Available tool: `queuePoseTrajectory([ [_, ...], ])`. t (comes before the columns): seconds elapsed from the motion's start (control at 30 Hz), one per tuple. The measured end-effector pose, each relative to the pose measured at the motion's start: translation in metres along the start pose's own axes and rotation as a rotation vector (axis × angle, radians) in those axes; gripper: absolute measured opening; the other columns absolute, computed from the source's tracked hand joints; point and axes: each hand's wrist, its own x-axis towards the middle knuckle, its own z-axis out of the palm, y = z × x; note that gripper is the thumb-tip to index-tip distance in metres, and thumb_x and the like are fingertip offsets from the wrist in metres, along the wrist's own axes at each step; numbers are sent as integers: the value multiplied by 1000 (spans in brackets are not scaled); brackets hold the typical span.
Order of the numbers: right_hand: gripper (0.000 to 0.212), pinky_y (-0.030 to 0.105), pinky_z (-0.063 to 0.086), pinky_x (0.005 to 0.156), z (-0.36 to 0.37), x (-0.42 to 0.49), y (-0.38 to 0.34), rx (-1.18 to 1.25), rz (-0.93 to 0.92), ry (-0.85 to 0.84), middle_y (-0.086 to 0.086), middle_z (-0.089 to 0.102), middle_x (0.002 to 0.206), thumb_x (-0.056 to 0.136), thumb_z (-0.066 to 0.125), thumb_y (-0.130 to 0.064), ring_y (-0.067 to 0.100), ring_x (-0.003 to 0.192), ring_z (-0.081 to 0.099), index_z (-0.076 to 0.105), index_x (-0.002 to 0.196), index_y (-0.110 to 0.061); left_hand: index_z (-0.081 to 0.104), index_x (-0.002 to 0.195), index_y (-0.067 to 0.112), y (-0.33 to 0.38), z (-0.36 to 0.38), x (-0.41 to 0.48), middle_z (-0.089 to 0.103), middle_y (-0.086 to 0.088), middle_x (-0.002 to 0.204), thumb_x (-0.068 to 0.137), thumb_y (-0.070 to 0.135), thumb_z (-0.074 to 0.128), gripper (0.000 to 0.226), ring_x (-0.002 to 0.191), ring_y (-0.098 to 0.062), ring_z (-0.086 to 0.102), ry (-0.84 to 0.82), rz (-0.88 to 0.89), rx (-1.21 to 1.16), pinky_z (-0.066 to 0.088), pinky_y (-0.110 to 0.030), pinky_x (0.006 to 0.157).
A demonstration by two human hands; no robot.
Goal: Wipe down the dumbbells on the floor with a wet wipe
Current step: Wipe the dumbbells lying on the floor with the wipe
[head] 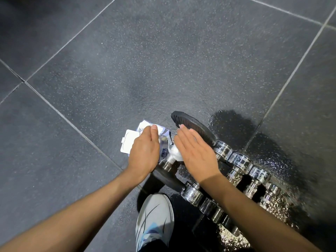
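Dumbbells [240, 160] partly under right hand [196, 153], fingers straight; left hand [143, 150] over wipe pack [130, 142], grip unclear.

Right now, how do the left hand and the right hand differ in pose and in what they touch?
The left hand curls its fingers down over the wipe pack, while the right hand lies flat with straight fingers. The left hand covers the pack; the right hand covers a white wipe near the black dumbbell plate. Both are bare and palm down.

Dim, wide-angle bend — chrome glare
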Motion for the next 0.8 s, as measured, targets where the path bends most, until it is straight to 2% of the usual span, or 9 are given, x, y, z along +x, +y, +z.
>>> queuePoseTrajectory([
  [0.07,64,47,-2,126,-3,-6,-10,-11,38,-17,19,17,165,93,3,-7,34,155,-1,15,155,-1,39,72,25,0,1,0,56,0,72,110,44,29,44,71,-28,52,-1,4,5,42,-42,68],
  [0.13,63,50,1,125,-7,-8,-15,44,19,-15,21,20,163,91,12,-4,37,154,-1,20,154,-2,39,72,25,0,0,0,56,-1,72,110,43,29,43,74,-31,52,0,8,0,42,-42,70],
  [0.23,51,55,7,124,-7,-11,-19,119,-236,-38,19,41,150,89,35,-10,38,153,14,39,140,-10,39,72,25,-1,1,1,54,1,70,110,41,31,43,73,-30,49,-11,0,-7,39,-42,69],
  [0.33,43,51,19,122,-12,-10,-16,178,-426,6,16,54,130,94,39,-8,35,137,41,41,137,-8,40,72,24,0,1,1,56,0,71,110,41,31,43,74,-32,52,-10,-1,-4,40,-42,69],
  [0.4,42,48,27,119,-11,-1,-5,175,-398,44,12,56,121,88,47,-4,32,125,48,43,129,-9,41,73,24,0,1,-1,58,-1,74,110,42,31,42,75,-32,54,-11,8,13,38,-40,68],
  [0.47,37,47,24,121,-8,10,8,84,-273,29,10,55,112,85,54,-4,31,117,49,46,121,-11,41,74,24,1,1,-2,58,-1,74,110,43,30,42,75,-31,54,-17,18,21,36,-39,67],
  [0.6,23,49,24,118,-7,22,2,26,-126,-32,12,54,103,90,43,-8,35,112,48,50,112,-8,40,74,24,2,1,-2,60,-4,76,110,43,29,43,79,-35,57,-18,12,26,43,-43,71],
  [0.73,23,43,41,92,-13,12,-26,94,-397,-1,9,61,86,89,45,-9,28,92,42,61,104,-12,46,81,22,3,2,-3,68,-14,88,110,45,28,41,86,-40,60,-19,20,49,47,-48,78],
  [0.8,22,42,43,92,-10,18,-12,123,-392,7,8,61,88,86,52,-5,27,90,47,60,105,-13,46,82,21,4,2,-4,68,-14,89,110,44,28,40,87,-41,60,-22,28,54,47,-48,78],
])
